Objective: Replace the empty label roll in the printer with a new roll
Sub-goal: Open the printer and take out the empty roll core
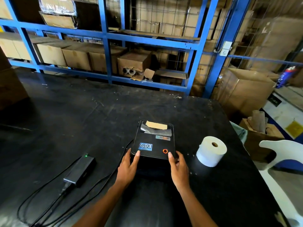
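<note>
Head view: both hands, left hand (129, 167) and right hand (177, 169), grip the printer (153, 141) lid's near corners, seemingly; a jerk could knock the new roll (211, 150) standing just right.

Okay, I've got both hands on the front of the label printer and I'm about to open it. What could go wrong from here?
1. The printer looks powered: its ring light glows red and the power adapter shows green, so reaching inside may be unwise.
2. Your left hand and right hand grip only the front corners; lifting could drag the printer against its cable.
3. The new roll stands beside your right hand, near the table edge; a bump might knock it off.
</note>
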Demonstrator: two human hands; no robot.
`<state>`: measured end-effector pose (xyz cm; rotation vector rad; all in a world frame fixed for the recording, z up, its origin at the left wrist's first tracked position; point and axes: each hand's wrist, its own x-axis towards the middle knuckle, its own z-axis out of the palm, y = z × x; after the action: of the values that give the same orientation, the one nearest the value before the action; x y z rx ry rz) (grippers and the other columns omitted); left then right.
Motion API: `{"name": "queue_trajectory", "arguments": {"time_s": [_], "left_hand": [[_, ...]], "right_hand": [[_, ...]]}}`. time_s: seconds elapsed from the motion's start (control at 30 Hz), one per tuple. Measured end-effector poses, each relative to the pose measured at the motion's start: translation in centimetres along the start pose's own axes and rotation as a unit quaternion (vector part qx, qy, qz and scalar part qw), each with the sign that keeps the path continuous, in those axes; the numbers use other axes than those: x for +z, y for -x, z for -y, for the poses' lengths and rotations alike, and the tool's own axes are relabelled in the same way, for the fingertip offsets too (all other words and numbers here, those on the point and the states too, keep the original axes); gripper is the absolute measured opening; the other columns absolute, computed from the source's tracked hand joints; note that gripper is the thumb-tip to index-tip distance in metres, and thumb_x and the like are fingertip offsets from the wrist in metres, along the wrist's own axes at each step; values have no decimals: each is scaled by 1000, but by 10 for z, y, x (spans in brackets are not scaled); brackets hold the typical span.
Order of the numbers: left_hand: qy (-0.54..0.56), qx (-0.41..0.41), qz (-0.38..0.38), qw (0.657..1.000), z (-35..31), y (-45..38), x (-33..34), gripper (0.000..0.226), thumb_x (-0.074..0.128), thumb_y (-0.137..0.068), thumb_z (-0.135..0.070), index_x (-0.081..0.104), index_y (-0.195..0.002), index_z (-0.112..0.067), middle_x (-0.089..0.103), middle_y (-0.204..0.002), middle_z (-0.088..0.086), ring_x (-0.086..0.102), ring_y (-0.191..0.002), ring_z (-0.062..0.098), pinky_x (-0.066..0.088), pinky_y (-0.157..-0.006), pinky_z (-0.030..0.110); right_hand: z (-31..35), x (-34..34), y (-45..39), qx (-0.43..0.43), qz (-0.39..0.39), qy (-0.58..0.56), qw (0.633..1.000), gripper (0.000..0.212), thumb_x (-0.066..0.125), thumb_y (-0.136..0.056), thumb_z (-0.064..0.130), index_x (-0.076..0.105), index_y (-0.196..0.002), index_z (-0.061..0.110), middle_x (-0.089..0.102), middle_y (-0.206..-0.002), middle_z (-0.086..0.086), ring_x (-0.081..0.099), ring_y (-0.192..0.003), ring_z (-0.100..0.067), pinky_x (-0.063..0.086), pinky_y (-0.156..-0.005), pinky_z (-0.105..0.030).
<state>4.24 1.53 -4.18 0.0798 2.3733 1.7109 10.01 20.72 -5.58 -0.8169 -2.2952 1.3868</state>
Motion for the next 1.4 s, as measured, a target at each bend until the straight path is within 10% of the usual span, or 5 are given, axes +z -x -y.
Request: {"name": "queue_trajectory", "arguments": {"time_s": [0.33,0.63,0.97,1.13,1.4], "left_hand": [[-15,40,14,999,19,-1,-9,99,59,-61,-78,36,-145,-29,56,-139,-2,51,-129,14,44,-109,43],[-31,59,-33,997,19,-7,-6,82,56,-68,-72,50,-136,-26,65,-128,-4,59,-118,12,49,-103,41],[-23,48,-40,998,27,-6,-4,96,63,-63,-72,39,-144,-26,64,-128,-4,60,-117,8,46,-104,29],[-41,58,-37,997,38,-8,0,71,74,-80,-34,44,-141,-15,61,-134,4,54,-116,3,42,-97,15],[10,33,-35,999,44,-14,3,47,76,-80,-20,60,-123,-13,68,-93,-20,65,-88,-14,48,-71,0]], "right_hand": [[41,-11,-36,-38,-105,15,994,52,39,-95,51,46,-56,17,59,-64,-5,53,-69,-28,34,-65,-31],[4,-4,-1,-92,8,-29,995,82,59,-65,74,46,-136,35,54,-109,5,60,-98,-8,51,-89,-30],[28,-10,-10,-133,-74,-31,988,66,78,-66,49,62,-124,23,55,-89,1,60,-76,-7,52,-75,-25],[82,-24,-45,-121,-110,12,987,50,64,-69,66,71,-95,24,55,-80,-2,61,-81,-21,44,-72,-27],[148,-15,-118,-74,-161,63,982,54,46,-90,55,56,-113,7,56,-116,-19,54,-107,-40,44,-86,-43]]}}
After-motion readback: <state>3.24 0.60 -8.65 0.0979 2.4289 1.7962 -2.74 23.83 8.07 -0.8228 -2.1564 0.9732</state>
